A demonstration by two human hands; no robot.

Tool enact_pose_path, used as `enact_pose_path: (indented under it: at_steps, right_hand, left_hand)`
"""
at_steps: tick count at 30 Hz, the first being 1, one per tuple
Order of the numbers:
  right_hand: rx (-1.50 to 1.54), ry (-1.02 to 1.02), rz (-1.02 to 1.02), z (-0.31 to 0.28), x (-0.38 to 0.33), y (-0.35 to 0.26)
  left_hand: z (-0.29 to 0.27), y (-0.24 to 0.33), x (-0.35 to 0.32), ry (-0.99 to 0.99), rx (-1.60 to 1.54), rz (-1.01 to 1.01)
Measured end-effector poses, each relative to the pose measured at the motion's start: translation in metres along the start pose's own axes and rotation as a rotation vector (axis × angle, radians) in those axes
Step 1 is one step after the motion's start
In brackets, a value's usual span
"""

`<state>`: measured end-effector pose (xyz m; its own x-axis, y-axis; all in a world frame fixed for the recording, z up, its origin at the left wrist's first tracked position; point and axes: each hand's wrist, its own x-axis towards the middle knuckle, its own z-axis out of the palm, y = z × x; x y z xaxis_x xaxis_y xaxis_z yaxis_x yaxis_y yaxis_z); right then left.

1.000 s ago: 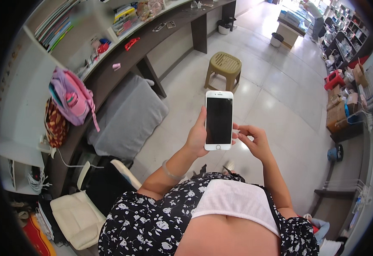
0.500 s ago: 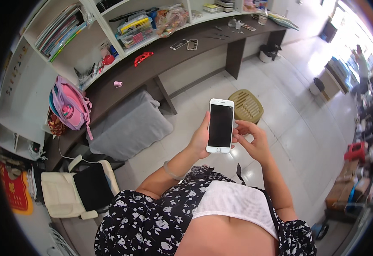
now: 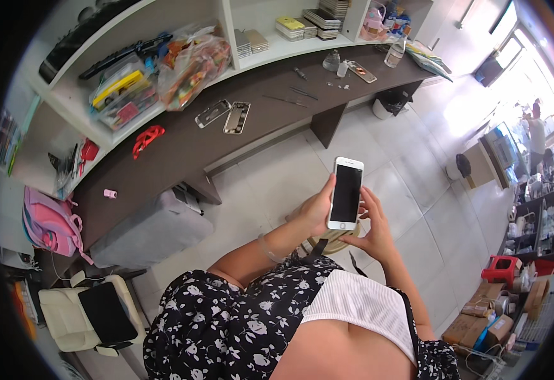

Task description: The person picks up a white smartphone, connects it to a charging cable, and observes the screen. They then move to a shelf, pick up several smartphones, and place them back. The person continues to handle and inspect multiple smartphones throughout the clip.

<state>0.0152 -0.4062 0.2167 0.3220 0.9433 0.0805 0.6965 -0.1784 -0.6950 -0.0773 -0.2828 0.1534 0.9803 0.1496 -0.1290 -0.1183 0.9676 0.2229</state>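
Holds 1 white phone clamped in the left grip, with the thumb along its left edge, out in front of the wearer and above the floor. Points the earpiece end away from the wearer and the round button back toward them. Runs nearly straight outward along the long axis, leaning slightly right at the top, with the dark screen facing up. Has the right grip parted, with fingers beside the phone's right edge and thumb just below the lower end; cannot tell whether touching.

Differs from the earlier frame in that right thumb: nearly met the fingertips then, spreads well away now. Sits lower and farther right in the view too, and covers much of the olive stool, formerly visible beside the phone.

Counts on the dark surface: 2 open phone housings, 1 red item, 1 small pink item, 1 glass jar, 1 small white bottle, 1 larger clear bottle.
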Motion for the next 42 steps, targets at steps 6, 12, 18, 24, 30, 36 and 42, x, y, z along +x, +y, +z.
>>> enact_pose_path:
  at_steps: [6,12,18,24,30,36,42]
  right_hand:
    - [0.114,0.012,-0.052,-0.027,0.041,0.089]
    - [0.167,-0.173,-0.179,-0.057,0.082,0.177]
    - [0.304,-0.321,-0.335,-0.091,0.142,0.232]
    - [0.334,-0.370,-0.467,-0.059,0.198,0.236]
    - [0.331,-0.413,-0.471,0.030,0.270,0.203]
    - [0.359,-0.501,-0.298,0.103,0.316,0.168]
    - [0.345,-0.484,-0.223,0.136,0.333,0.187]
  left_hand:
    - [-0.005,-0.007,0.080,0.032,0.106,0.119]
    - [-0.017,-0.031,0.146,0.261,0.090,0.281]
    - [0.007,-0.031,0.200,0.397,0.096,0.504]
    - [-0.027,0.006,0.207,0.463,0.143,0.656]
    - [-0.092,0.096,0.163,0.502,0.310,0.895]
    - [-0.156,0.185,0.122,0.600,0.262,0.736]
    - [-0.186,0.239,0.110,0.733,0.588,0.473]
